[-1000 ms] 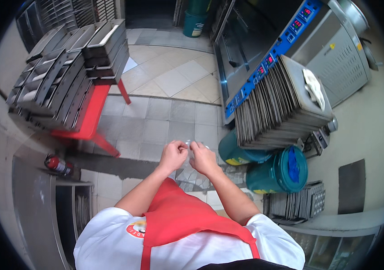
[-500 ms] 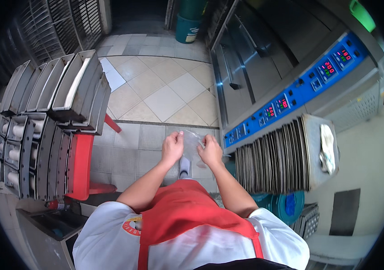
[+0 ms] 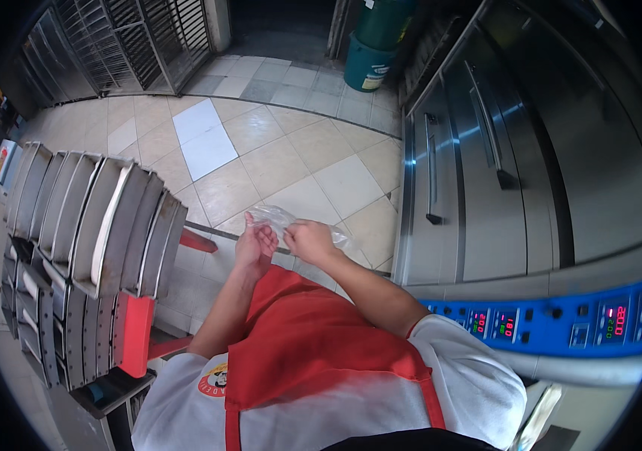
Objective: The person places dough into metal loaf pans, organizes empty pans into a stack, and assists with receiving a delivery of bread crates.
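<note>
My right hand [image 3: 303, 240] grips a clear plastic bag [image 3: 336, 236] in curled fingers, and the bag's crumpled film stretches to both sides of it. My left hand [image 3: 258, 244] is turned partly palm up beside it, thumb raised and fingers loosely curved, touching or very near the bag's left part. Both hands are out in front of my red apron [image 3: 298, 331], above the tiled floor.
Stacked metal loaf pans [image 3: 80, 218] stand on a red table [image 3: 136, 338] at left. A steel oven [image 3: 516, 188] with a blue control panel [image 3: 546, 323] fills the right side. Green buckets [image 3: 366, 68] stand by a dark doorway; a barred metal gate [image 3: 133, 45] is at back left.
I have moved forward and turned, so the oven fronts now fill the right. The plastic bag is more stretched out sideways, and my left hand has turned with its fingers loosened.
</note>
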Motion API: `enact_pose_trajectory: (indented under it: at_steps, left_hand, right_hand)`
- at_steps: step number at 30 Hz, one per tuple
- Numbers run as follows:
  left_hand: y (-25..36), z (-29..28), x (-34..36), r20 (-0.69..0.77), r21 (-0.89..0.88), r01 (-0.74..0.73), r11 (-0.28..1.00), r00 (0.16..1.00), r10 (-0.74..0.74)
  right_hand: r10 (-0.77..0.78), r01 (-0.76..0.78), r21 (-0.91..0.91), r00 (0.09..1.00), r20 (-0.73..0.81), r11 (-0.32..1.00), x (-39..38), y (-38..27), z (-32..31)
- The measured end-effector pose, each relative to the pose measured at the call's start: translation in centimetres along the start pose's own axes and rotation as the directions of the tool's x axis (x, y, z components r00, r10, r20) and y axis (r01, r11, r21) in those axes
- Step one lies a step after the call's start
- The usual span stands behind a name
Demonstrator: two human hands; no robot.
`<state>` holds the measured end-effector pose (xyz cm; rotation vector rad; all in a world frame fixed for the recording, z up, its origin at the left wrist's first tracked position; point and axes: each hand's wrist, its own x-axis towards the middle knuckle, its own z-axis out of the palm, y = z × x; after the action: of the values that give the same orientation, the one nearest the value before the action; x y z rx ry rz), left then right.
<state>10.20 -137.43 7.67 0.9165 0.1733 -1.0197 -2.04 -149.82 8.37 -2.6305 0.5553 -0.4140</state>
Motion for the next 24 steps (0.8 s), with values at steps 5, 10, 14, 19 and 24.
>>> enact_pose_trajectory:
  at_steps: [5,10,14,19,24]
  left_hand:
    - [0.7,3.5,13.2,0.333,-0.401,0.033,0.915,0.936,0.112]
    - [4.0,9.2,30.4,0.408,0.646,-0.666,0.372,0.714,0.569]
    - [11.0,20.1,39.7,0.031,0.243,-0.527,0.815,0.844,0.536]
    - [20.8,28.7,47.7,0.210,0.451,-0.222,0.864,0.968,0.139]
    - [29.7,32.0,56.9,0.244,0.439,-0.607,0.663,0.790,0.562]
  right_hand:
    - [0.010,-0.010,0.000,0.995,0.095,1.000,11.5,5.7,-0.2]
    - [-0.018,0.020,0.036,0.998,-0.056,0.999,26.0,12.5,-0.9]
    - [-0.024,0.029,0.030,0.988,-0.152,0.999,36.8,17.7,-4.5]
    - [-0.014,0.031,0.057,0.960,-0.279,0.998,50.5,20.4,-5.8]
    - [0.060,0.076,0.432,0.955,-0.292,0.899,62.7,21.4,-5.5]
